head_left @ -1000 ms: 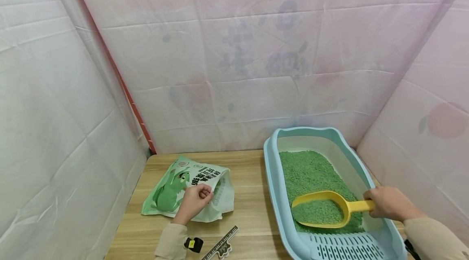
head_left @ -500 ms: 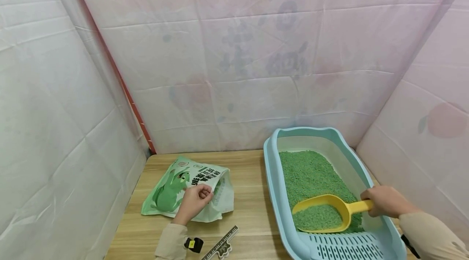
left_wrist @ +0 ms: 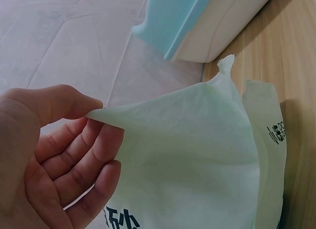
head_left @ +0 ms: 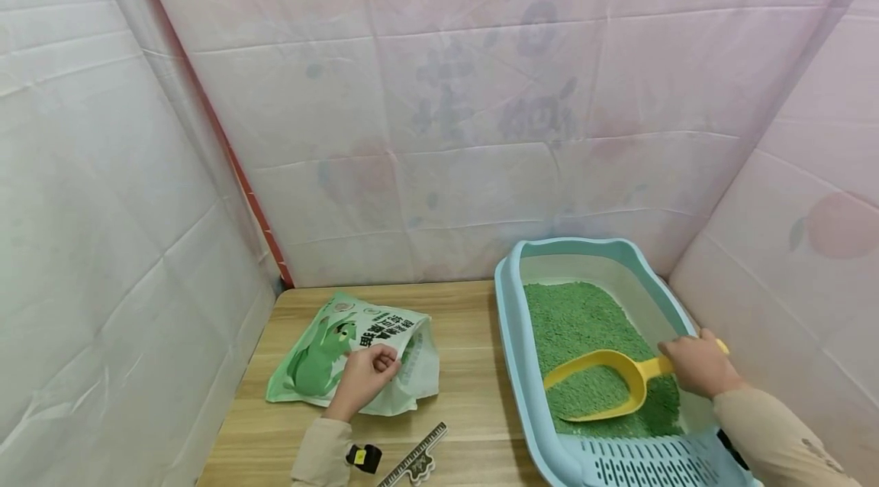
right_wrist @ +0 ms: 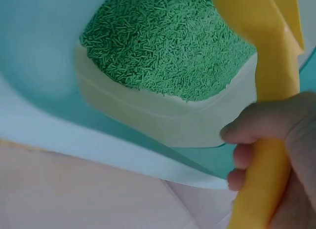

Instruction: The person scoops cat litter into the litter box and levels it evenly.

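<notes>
My left hand (head_left: 367, 376) pinches the edge of an opened cat litter bag (head_left: 319, 365) between thumb and fingers. The bag lies on its side, pale green with a darker green animal and dark lettering, its mouth facing right. My right hand (head_left: 702, 365) grips the handle of a yellow litter scoop (head_left: 635, 376), fingers curled round it in the right wrist view. The scoop's bowl is over the green pellet litter (right_wrist: 163, 46), with pellets heaped inside it. Around the litter stands a light blue litter box (head_left: 511, 334) with a slotted front ledge.
A ruler-like strip with a small decorated clip (head_left: 414, 460) lies on the wooden table (head_left: 467, 365) between bag and box. White sheeting (head_left: 467, 197) hangs close behind and at both sides. A black wrist strap with a yellow patch (head_left: 362, 458) sits at the left sleeve.
My right hand has moved left and slightly up along the handle side, its end now showing behind the fist. The scoop shifted slightly left and tilted. My left hand and the bag stayed put.
</notes>
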A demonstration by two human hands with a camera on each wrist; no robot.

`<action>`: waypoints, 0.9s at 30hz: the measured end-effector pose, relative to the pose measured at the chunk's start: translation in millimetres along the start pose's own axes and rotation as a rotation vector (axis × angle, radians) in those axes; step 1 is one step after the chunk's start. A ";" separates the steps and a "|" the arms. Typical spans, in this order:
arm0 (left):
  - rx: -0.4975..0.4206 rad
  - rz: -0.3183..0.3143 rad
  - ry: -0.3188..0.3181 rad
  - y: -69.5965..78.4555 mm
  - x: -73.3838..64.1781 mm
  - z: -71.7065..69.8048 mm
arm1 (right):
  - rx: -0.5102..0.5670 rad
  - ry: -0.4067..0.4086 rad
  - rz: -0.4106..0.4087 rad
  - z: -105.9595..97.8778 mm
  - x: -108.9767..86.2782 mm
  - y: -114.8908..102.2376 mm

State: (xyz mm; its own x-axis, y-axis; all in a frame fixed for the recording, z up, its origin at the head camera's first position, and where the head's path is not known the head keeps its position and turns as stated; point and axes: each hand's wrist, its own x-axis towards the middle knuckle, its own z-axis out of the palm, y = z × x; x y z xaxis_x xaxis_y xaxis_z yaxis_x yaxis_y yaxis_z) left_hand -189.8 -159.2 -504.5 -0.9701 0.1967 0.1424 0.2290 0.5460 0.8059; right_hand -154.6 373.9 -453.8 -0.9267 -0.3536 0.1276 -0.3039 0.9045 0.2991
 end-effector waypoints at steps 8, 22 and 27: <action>0.004 0.000 0.002 0.0 0.5 0.9 | -0.008 0.222 -0.170 5.9 12.4 11.9; -0.015 0.002 -0.007 -1.8 0.7 0.8 | -0.029 0.447 -0.419 3.9 34.4 16.7; -0.017 -0.002 -0.005 -2.5 1.4 1.3 | -0.069 0.403 -0.428 -3.0 34.9 21.2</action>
State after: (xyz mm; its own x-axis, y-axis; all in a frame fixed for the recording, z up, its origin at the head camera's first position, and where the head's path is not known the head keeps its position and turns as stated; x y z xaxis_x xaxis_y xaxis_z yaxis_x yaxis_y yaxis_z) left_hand -191.6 -159.3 -507.1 -0.9700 0.2000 0.1379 0.2258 0.5327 0.8156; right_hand -192.7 380.0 -440.1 -0.5636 -0.7586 0.3269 -0.6046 0.6485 0.4625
